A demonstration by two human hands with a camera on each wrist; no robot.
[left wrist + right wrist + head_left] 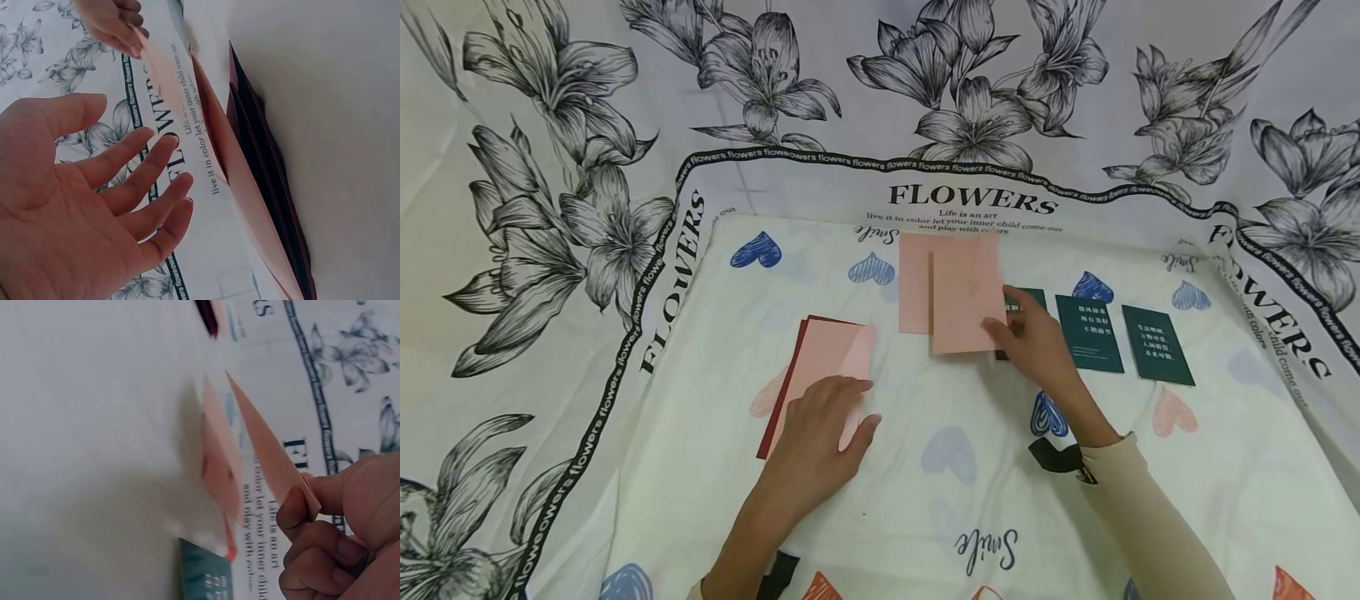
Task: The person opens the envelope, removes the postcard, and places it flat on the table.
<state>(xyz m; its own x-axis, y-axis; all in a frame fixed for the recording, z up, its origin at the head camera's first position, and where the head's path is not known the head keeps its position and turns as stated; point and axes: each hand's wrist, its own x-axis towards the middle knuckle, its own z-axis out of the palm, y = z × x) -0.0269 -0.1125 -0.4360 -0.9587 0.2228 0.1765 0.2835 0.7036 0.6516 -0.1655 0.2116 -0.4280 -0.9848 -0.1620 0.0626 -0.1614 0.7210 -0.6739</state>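
My right hand (1037,346) pinches a pink envelope (966,300) by its right edge, thumb and fingers on either side, and holds it above the cloth. Partly behind it lies another pink envelope (913,283). My left hand (820,433) hovers over a stack on the left, its fingers loosely spread and holding nothing in the left wrist view. That stack has a pink envelope (831,354) on top and dark red envelopes (781,408) showing below. Green printed cards (1088,333) lie right of the held envelope, one partly hidden by it and my hand.
A white cloth (880,517) with hearts and lettering covers the work surface. Behind and around it runs a flower-printed cloth (970,179) with a black lettered border. The green card (1157,343) farthest right lies flat, slightly turned.
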